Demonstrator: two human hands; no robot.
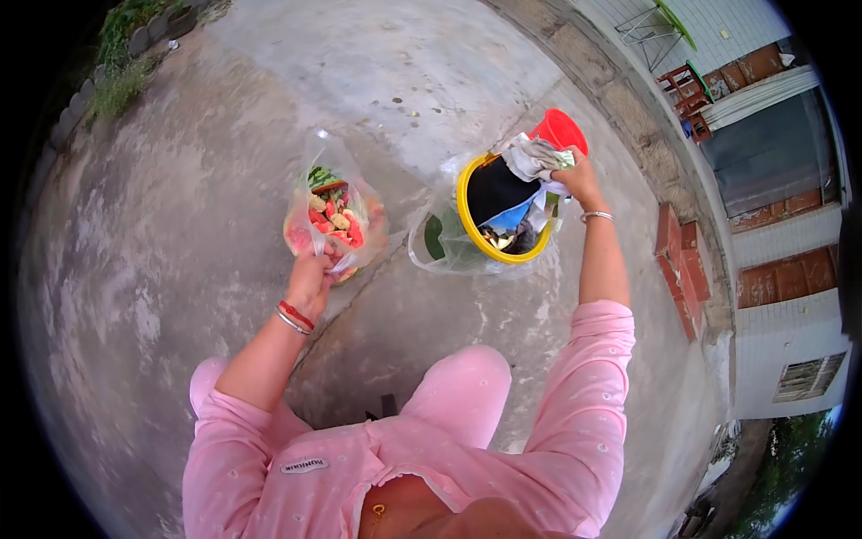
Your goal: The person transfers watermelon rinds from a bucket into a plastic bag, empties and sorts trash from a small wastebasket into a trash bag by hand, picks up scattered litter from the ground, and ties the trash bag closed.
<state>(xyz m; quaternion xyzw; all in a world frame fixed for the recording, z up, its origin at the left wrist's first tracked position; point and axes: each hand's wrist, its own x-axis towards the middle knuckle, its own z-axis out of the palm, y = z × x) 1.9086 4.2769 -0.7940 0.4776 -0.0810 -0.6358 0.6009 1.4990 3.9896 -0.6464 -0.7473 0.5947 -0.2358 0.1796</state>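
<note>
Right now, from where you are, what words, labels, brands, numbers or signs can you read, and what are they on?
None that I can quote with certainty.
Patch on the pink top: one line of dark letters, too small and blurred to read surely.
Small yellowish mark on the far wall: too small to tell whether it holds writing.
Yellow-rimmed bucket, red container, food-filled bag: no writing to be seen.

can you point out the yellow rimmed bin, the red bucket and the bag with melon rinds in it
yellow-rimmed bin point(464, 208), head view, on the left side of its rim
red bucket point(564, 131), head view, on its visible inside
bag with melon rinds point(359, 174), head view, on its clear plastic upper part
</note>
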